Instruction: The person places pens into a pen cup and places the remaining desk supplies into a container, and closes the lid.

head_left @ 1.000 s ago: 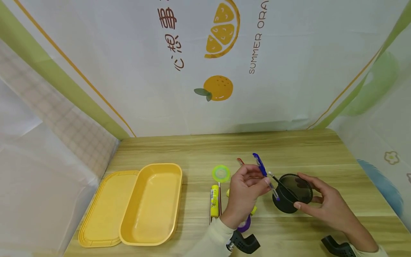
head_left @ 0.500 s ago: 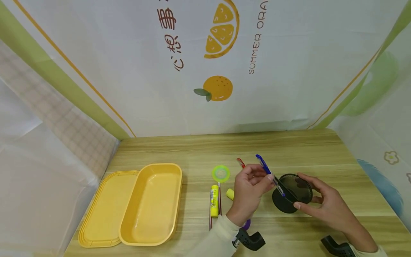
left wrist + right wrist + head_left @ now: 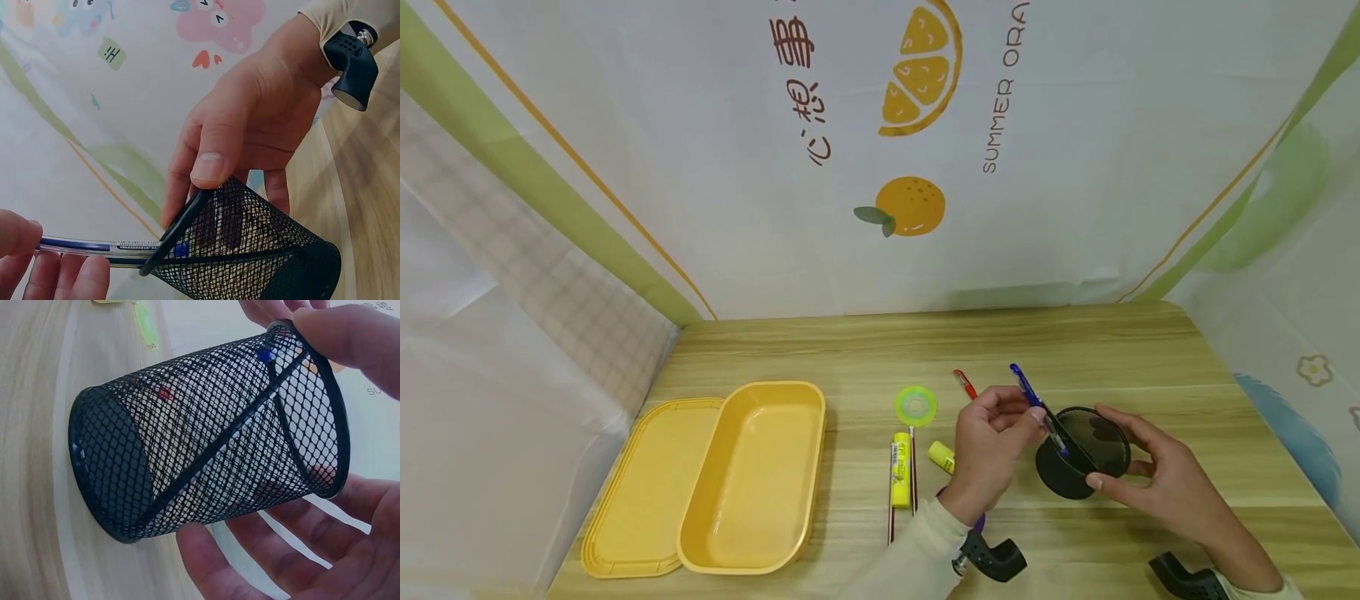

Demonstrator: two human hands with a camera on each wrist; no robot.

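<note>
In the head view my left hand (image 3: 996, 442) pinches a blue pen (image 3: 1026, 386) with a clear barrel, its capped end pointing up. The pen's lower end (image 3: 180, 250) is just inside the mouth of a black mesh pen cup (image 3: 1062, 477), as the left wrist view shows. My right hand (image 3: 1168, 475) holds that cup tilted, thumb at the rim and fingers round the far side. A dark pencil (image 3: 219, 434) lies slantwise within the mesh, running from the rim to the base. The left fingers partly hide the pen's middle.
Left of my hands lie a yellow glue stick (image 3: 900, 471), thin dark red pencils (image 3: 913, 467), a green tape roll (image 3: 915, 406) and a yellow cylinder (image 3: 941, 456). A red pen (image 3: 966, 383) and a purple ring (image 3: 979, 523) are partly hidden. A yellow box (image 3: 688, 533) overlaps its lid (image 3: 640, 492).
My left hand has moved right with the blue pen, bringing its lower end from outside the cup into its mouth. My right hand and the cup have stayed in place.
</note>
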